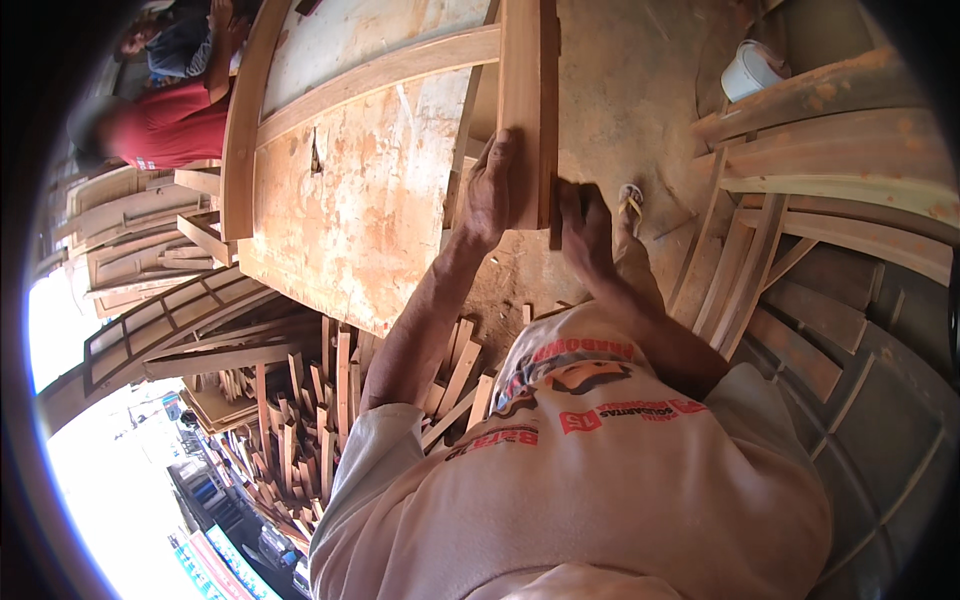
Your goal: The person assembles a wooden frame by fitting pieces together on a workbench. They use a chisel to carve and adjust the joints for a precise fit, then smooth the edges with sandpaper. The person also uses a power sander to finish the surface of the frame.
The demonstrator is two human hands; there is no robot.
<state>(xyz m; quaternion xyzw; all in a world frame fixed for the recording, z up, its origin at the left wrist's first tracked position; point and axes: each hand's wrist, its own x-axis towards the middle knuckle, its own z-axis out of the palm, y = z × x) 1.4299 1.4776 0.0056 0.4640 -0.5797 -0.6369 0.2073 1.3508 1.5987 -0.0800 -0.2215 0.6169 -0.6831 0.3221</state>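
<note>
A long wooden frame piece (525, 125) juts toward me over the right side of a workbench (350, 215). My left hand (487, 195) is closed around its left edge near the close end, with part of the fingers hidden. Along the piece's right side runs a thin dark wooden strip (556, 215), its end reaching slightly nearer to me. My right hand (583, 225) is closed at that strip, the fingers bent and in shadow. A crossrail (380, 75) meets the frame piece and spans the bench to another upright rail (243, 130) at the left.
Below the bench stand several wood offcuts (320, 410). Boards and door panels (820, 230) lean at the right, near a white bucket (752, 70). At the far left are a person in a red shirt (180, 125) and another person (185, 45). Stacked frames (150, 240) lie below them.
</note>
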